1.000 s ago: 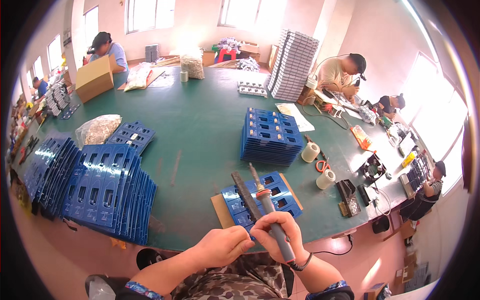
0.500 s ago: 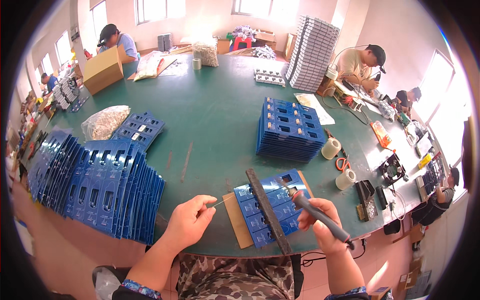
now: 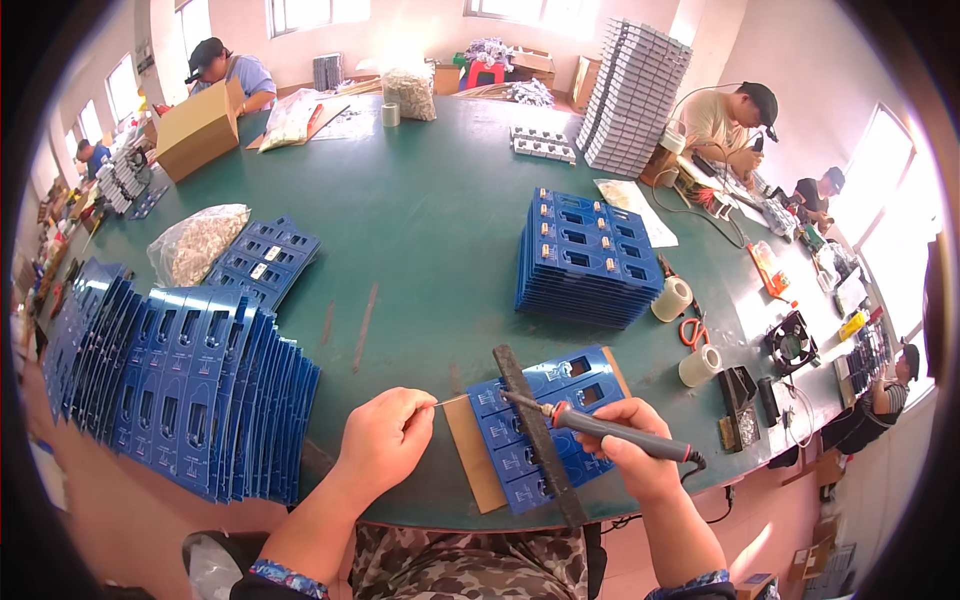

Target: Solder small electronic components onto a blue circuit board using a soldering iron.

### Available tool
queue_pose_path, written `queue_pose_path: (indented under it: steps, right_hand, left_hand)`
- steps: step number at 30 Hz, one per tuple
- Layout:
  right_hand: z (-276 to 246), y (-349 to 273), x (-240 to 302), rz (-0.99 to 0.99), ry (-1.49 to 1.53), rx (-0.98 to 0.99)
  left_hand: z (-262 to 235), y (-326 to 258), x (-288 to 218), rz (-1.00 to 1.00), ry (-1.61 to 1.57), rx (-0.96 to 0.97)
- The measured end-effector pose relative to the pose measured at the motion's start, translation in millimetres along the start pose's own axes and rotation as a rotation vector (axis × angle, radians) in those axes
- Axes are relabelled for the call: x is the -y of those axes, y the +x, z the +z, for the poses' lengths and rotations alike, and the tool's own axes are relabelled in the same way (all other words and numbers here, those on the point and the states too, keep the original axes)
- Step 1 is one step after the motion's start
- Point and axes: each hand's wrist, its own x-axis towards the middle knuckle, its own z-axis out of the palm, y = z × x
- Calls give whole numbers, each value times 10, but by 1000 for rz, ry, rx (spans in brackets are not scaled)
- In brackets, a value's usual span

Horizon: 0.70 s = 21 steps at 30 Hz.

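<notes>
A blue circuit board panel (image 3: 508, 462) lies on a piece of brown cardboard (image 3: 471, 455) at the table's near edge, with a long dark bar (image 3: 545, 440) across it. My right hand (image 3: 640, 455) grips a soldering iron (image 3: 625, 433) by its dark handle. Its tip points left over the bar, close to the board's upper left; whether it touches cannot be made out. Left of the board, my left hand (image 3: 380, 440) pinches a thin solder wire (image 3: 453, 401), whose far end reaches the board's left edge.
Upright blue panels (image 3: 190, 390) crowd the left, near a bag of small parts (image 3: 200, 245). A stack of panels (image 3: 580, 270) stands ahead. Tape rolls (image 3: 700, 366), orange-handled scissors (image 3: 692, 332) and a small fan (image 3: 790, 343) lie right. Co-workers sit around the table.
The soldering iron has swung from pointing up and away to pointing left, its tip now over the bar. My left fingers have closed further around the wire, and the hand has barely shifted.
</notes>
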Motion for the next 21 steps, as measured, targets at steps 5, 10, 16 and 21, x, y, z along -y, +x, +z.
queue_pose_path:
  steps: [5, 10, 16, 21]
  right_hand:
    - [10, 104, -129, -152, -205, 16]
    - [112, 168, -82, -234, -392, -18]
    - [154, 195, -77, -230, -496, 28]
    - [164, 212, -93, -333, -550, 21]
  left_hand:
    - [14, 46, -9, -15, 17, 23]
    - [45, 79, 15, 60, 13, 19]
    - [57, 110, 16, 84, 30, 19]
    - [68, 143, 16, 99, 55, 23]
